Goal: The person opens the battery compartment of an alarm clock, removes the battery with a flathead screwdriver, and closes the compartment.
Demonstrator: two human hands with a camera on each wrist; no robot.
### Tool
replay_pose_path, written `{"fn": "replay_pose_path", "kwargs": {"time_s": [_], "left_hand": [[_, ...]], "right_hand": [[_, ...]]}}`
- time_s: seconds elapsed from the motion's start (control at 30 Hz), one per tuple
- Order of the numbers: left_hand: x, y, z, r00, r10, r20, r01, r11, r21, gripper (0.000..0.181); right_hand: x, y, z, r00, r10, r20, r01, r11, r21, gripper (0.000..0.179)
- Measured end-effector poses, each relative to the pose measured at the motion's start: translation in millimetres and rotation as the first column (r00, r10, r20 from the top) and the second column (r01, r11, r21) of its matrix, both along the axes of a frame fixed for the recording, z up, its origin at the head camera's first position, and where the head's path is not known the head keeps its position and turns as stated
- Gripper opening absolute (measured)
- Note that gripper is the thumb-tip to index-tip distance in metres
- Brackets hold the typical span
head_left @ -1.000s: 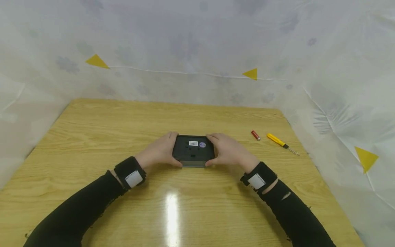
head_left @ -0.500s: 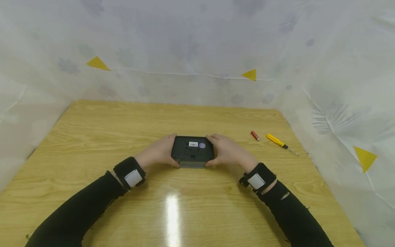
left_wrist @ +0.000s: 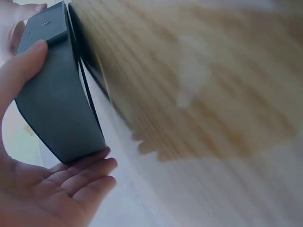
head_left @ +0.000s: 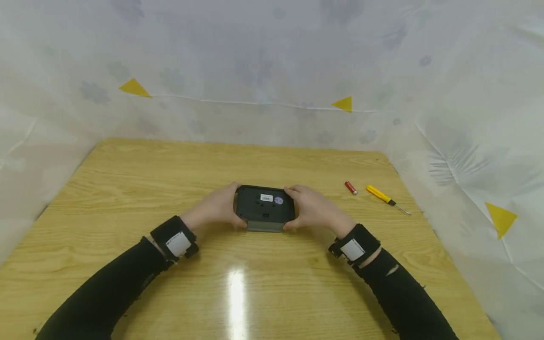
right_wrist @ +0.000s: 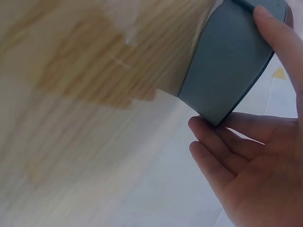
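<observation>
In the head view a black plastic box-shaped device [head_left: 250, 200] is held at the table's middle. Its upturned face carries a white barcode label [head_left: 266, 198] and a round purple sticker [head_left: 278, 200]. My left hand [head_left: 218, 206] grips the left end, thumb on the near side and fingers at the far edge. On the opposite end my right hand [head_left: 313, 206] holds it the same way. The left wrist view shows the thumb pressed on the grey-green casing [left_wrist: 59, 104], with a thin slit along one edge. Fingertips support the lower corner in the right wrist view.
To the right on the wooden table [head_left: 148, 179] lie a red battery [head_left: 351, 188] and a yellow-handled screwdriver [head_left: 380, 194]. Pale patterned sheeting [head_left: 238, 56] with yellow triangles hangs behind the table and at its sides.
My left hand has shifted slightly left, and the black panel's left edge has moved with it. The right hand keeps its grip almost unmoved. Battery and screwdriver stay put.
</observation>
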State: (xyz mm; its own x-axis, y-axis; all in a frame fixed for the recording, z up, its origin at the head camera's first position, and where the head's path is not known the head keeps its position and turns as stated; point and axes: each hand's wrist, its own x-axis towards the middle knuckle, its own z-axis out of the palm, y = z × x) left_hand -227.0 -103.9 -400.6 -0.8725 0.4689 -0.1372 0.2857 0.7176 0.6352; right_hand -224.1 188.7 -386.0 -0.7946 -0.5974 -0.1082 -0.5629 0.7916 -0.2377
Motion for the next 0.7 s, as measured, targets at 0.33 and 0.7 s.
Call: {"fn": "replay_pose_path", "kwargs": {"time_s": [0.33, 0.7], "left_hand": [[6.0, -6.0, 15.6, 0.989, 0.001, -0.15, 0.014, 0.995, 0.1, 0.105], [8.1, -0.3, 39.1, 0.958, -0.003, -0.288, 0.032, 0.995, 0.093, 0.103]], "right_hand": [[2.1, -0.7, 3.2, 0.999, 0.001, -0.04, 0.001, 0.999, 0.042, 0.11], [5.4, -6.7, 5.0, 0.999, 0.002, -0.036, -0.002, 1.0, 0.007, 0.109]]}}
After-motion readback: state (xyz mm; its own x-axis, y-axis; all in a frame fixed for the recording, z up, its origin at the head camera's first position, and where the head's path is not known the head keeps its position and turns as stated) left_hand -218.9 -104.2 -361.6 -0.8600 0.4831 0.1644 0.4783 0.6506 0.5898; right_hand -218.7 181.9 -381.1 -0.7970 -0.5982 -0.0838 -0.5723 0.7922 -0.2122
